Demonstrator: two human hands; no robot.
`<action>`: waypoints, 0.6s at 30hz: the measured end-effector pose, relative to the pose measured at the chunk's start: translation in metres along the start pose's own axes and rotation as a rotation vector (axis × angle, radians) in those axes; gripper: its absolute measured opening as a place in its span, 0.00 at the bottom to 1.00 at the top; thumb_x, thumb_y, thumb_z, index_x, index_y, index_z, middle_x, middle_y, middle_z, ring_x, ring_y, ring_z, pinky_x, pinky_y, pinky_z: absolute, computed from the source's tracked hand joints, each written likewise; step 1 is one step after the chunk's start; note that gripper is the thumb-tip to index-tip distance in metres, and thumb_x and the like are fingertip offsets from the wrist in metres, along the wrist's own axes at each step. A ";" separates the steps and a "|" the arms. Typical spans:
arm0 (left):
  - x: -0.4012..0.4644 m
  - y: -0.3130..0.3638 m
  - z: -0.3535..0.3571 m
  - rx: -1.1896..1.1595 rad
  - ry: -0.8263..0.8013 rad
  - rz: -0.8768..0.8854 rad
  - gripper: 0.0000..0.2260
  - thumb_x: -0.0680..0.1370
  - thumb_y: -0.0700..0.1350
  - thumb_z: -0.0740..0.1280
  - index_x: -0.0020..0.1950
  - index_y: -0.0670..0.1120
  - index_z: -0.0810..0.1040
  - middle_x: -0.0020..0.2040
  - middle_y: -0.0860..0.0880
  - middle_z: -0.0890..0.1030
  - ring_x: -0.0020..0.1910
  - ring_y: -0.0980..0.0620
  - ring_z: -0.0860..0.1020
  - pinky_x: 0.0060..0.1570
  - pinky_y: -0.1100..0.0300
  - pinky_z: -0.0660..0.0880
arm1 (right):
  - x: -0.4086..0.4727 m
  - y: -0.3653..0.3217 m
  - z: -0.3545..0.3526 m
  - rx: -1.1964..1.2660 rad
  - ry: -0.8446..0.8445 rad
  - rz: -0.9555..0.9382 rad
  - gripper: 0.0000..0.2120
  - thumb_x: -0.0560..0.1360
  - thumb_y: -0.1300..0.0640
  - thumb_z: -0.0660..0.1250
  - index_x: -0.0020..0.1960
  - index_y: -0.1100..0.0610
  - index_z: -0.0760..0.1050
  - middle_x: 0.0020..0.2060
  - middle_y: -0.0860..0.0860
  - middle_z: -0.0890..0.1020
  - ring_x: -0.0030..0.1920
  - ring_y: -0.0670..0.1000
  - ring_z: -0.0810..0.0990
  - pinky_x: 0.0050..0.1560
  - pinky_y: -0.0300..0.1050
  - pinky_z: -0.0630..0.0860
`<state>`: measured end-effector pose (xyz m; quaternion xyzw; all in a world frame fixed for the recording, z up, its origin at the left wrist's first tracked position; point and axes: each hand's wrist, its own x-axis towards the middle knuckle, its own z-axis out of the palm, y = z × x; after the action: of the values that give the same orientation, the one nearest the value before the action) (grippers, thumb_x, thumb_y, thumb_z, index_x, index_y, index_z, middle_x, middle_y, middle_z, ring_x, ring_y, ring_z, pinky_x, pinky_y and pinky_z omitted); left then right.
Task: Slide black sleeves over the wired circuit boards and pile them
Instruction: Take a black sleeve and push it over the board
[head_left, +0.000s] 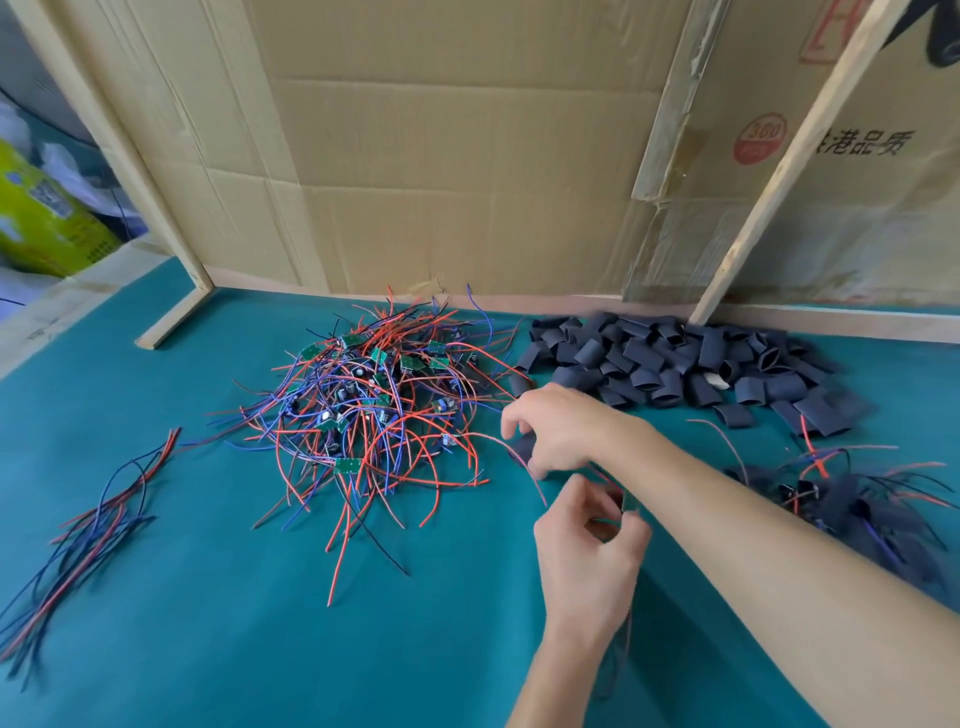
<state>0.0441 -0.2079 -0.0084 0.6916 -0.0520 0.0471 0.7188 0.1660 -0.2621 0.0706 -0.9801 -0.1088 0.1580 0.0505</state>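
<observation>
Sleeving, one unit in hand.
Right hand pinches a black sleeve; left hand pinches a wired circuit board just beside, likely lining up for insertion, above the bench.

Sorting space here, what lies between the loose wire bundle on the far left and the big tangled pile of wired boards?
Only bare teal mat, in the head view.

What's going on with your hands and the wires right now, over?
Right hand pinching a black sleeve. Left hand gripping a wired board, wires trailing. Sleeve not on yet. Nothing blocking.
</observation>
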 end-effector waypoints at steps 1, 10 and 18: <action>-0.001 0.001 0.000 0.000 -0.018 0.008 0.09 0.68 0.42 0.70 0.36 0.50 0.71 0.36 0.52 0.81 0.36 0.53 0.77 0.39 0.58 0.75 | 0.002 0.000 0.001 -0.024 0.006 -0.004 0.24 0.67 0.58 0.78 0.61 0.44 0.79 0.60 0.51 0.78 0.59 0.56 0.78 0.59 0.53 0.79; -0.002 0.004 -0.001 -0.024 -0.048 0.032 0.12 0.67 0.38 0.66 0.48 0.51 0.76 0.41 0.57 0.82 0.43 0.53 0.81 0.45 0.62 0.77 | -0.009 0.007 0.001 0.132 0.277 -0.023 0.03 0.71 0.58 0.73 0.44 0.55 0.82 0.38 0.56 0.81 0.45 0.58 0.78 0.44 0.50 0.78; -0.003 0.006 0.000 -0.090 0.083 -0.002 0.09 0.76 0.42 0.69 0.47 0.56 0.74 0.41 0.56 0.81 0.35 0.45 0.81 0.35 0.57 0.77 | -0.085 0.061 0.006 1.091 0.775 0.199 0.15 0.70 0.62 0.76 0.50 0.44 0.80 0.35 0.47 0.85 0.33 0.46 0.79 0.33 0.41 0.75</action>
<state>0.0404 -0.2078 -0.0032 0.6561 -0.0234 0.0728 0.7508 0.0975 -0.3399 0.0822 -0.8055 0.1032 -0.1689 0.5586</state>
